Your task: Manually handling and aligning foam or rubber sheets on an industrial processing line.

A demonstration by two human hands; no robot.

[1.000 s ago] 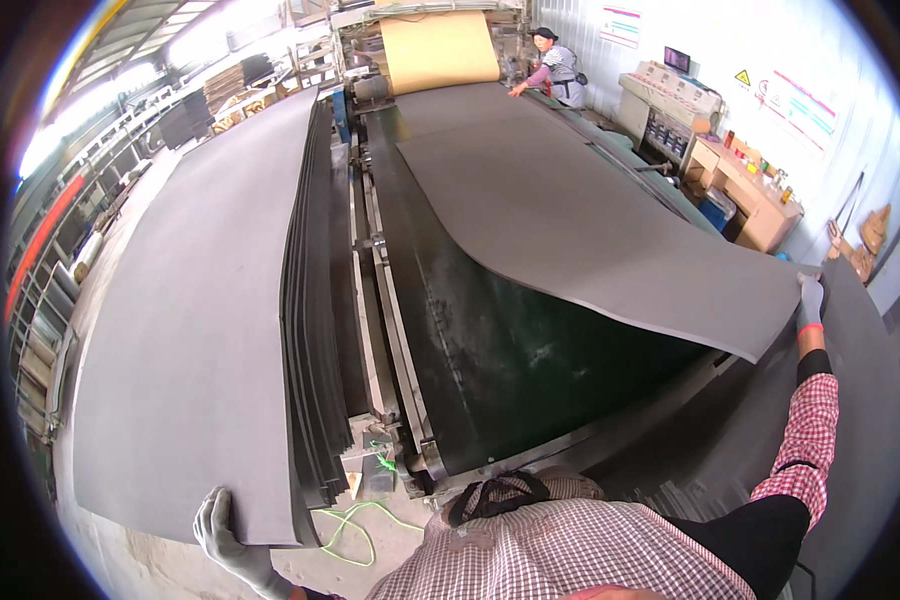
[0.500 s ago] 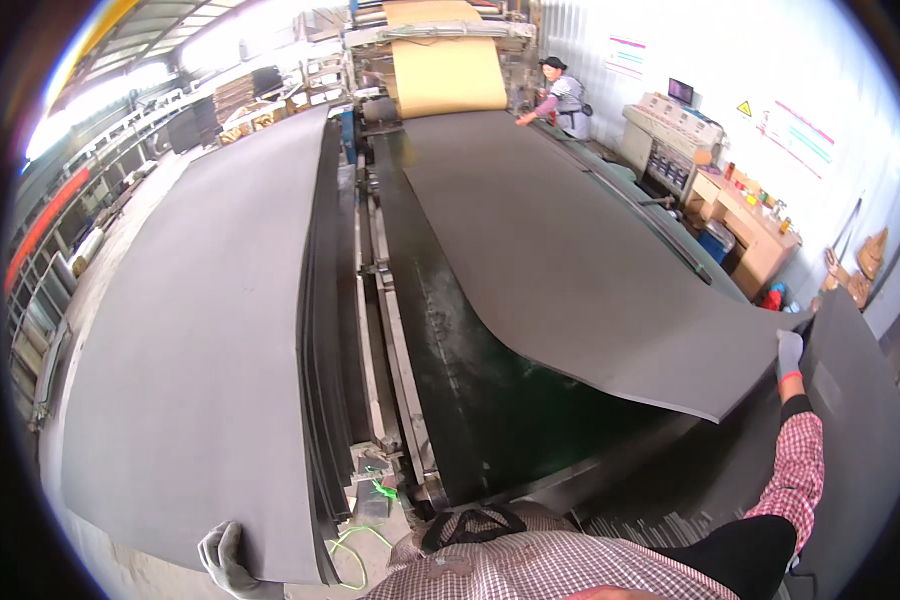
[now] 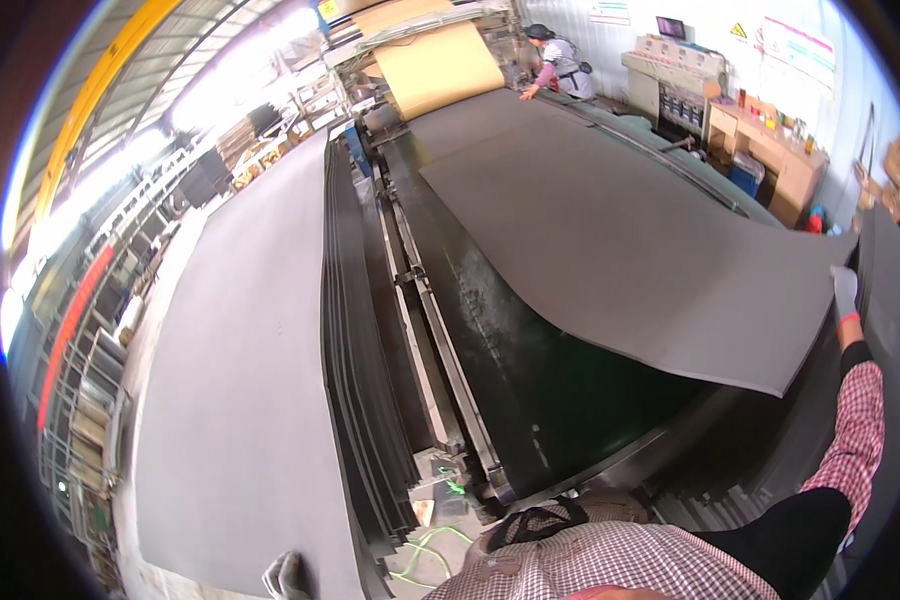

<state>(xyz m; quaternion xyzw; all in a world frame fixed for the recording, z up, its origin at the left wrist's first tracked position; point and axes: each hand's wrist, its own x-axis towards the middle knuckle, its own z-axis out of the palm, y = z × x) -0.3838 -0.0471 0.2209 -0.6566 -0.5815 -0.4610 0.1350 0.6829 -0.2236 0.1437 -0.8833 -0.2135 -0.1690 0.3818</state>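
A stack of grey sheets (image 3: 245, 380) runs alongside the left edge of the dark green belt (image 3: 560, 420), with a metal rail (image 3: 450, 350) between. The loose grey sheet (image 3: 640, 240) covers much of the belt's right side, its near end curving up off the belt toward the near right corner. At the belt's far edge a yellow sheet (image 3: 440, 75) slopes down, and a co-worker (image 3: 572, 78) bends beside the far right corner. The gloved right hand (image 3: 844, 292) has its fingers clamped on the loose sheet's right edge. The gloved left hand (image 3: 286, 576), partly cut off, rests at the stack's near edge, fingers close together; whether they grip it, I cannot tell.
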